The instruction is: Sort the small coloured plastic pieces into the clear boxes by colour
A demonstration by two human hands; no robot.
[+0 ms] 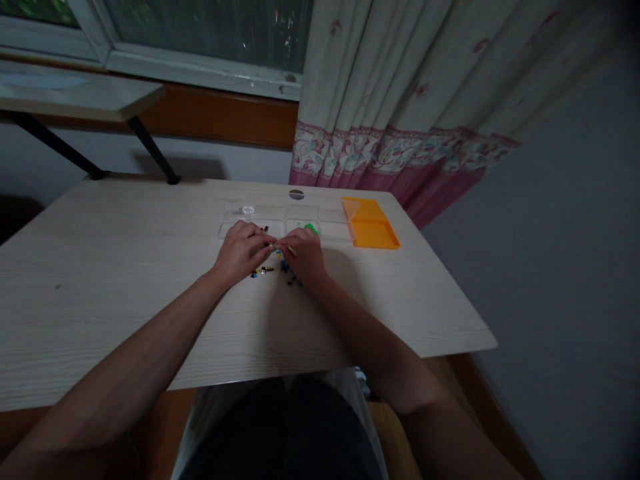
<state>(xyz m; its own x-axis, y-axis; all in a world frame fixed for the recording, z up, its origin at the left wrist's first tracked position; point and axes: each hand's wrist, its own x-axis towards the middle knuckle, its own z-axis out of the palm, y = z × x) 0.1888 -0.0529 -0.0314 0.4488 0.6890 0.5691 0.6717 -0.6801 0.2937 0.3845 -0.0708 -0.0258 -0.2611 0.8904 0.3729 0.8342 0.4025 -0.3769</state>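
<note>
My left hand [241, 251] and my right hand [304, 256] meet fingertip to fingertip just above the table. Both are closed in a pinch around something tiny and pale, mostly hidden by the fingers and too small to name. Below and between them lie several small pieces like toy bricks: a dark and yellow group [263, 271] by my left hand, and blue pieces [285, 265] partly covered by my right hand. Behind the hands stands a clear plastic compartment tray [269, 213]. Green pieces [311, 228] sit in one compartment, just past my right knuckles.
An orange plastic tray [376, 233] touches the clear tray's right end. At the back of the pale wooden table [150, 280] is a round cable hole [297, 195]. A raised shelf [85, 97] on black legs stands back left; a curtain [380, 133] hangs behind.
</note>
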